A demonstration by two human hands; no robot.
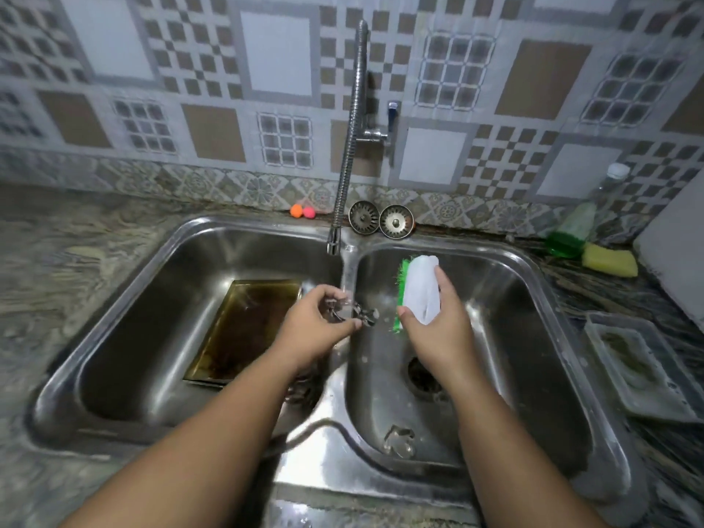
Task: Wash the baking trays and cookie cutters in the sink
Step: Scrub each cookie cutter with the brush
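My left hand (318, 325) pinches a metal cookie cutter (362, 312) under the water that runs from the flexible tap (352, 120), above the divider of the double steel sink (381, 485). Beside it, my right hand (438, 329) grips a white scrubbing brush with green bristles (419, 289) over the right basin. A dirty brown baking tray (247, 329) leans in the left basin. Another metal cookie cutter (399, 442) lies at the front of the right basin. More metal pieces lie under my left forearm, blurred.
Two sink strainers (381, 219) and two small orange and pink balls (302, 211) stand at the back ledge. A green soap bottle (569, 234) and a yellow sponge (609, 259) sit back right. A greasy tray (640, 367) rests on the counter to the right.
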